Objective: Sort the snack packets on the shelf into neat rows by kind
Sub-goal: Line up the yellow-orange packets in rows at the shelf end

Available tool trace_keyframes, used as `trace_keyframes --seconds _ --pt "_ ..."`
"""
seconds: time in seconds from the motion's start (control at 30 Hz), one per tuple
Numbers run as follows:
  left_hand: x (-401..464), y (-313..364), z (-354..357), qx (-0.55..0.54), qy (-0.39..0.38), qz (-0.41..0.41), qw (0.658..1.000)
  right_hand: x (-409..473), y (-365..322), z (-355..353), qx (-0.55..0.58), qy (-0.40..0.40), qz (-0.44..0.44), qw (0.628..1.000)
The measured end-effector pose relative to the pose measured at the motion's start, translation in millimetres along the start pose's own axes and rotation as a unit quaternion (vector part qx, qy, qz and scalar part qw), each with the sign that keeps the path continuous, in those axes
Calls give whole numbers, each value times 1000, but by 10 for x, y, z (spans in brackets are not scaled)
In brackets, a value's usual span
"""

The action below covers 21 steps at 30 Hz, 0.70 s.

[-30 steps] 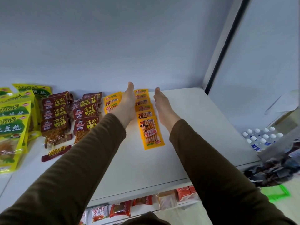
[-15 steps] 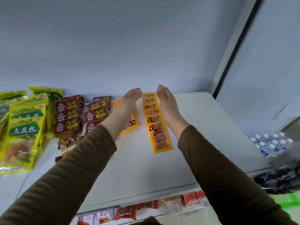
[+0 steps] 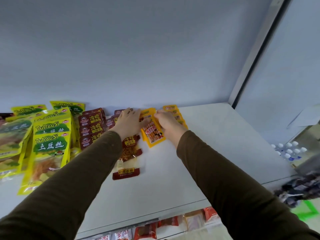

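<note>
Snack packets: loose dark-red packet (image 3: 129, 149) lies nearest the shelf (image 3: 173, 179) edge. Behind it, left hand (image 3: 129, 121) flat, fingers straight; right hand (image 3: 167, 122) pinches an orange packet (image 3: 153, 133). Advice: square it against the orange row (image 3: 174, 114) behind.

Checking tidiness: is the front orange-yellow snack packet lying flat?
No: orange-yellow snack packet is tilted, held between left hand and right hand.
</note>
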<state>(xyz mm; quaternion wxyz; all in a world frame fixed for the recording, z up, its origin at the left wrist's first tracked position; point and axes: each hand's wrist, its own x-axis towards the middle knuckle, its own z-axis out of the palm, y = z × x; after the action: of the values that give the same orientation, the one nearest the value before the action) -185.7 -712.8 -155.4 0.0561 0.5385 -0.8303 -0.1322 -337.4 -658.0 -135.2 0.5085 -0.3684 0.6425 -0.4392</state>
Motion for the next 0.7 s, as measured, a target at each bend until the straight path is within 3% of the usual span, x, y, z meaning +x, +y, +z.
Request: trace_keyframes --seconds 0.3,0.53,0.7 --pt "-144 -8 157 89 16 57 994 -107 116 58 3 22 9 1000" --pt "-225 14 134 67 51 38 996 -60 222 71 -41 53 -24 997" --pt "-186 31 128 70 -24 55 996 -43 239 108 -27 49 -29 998"
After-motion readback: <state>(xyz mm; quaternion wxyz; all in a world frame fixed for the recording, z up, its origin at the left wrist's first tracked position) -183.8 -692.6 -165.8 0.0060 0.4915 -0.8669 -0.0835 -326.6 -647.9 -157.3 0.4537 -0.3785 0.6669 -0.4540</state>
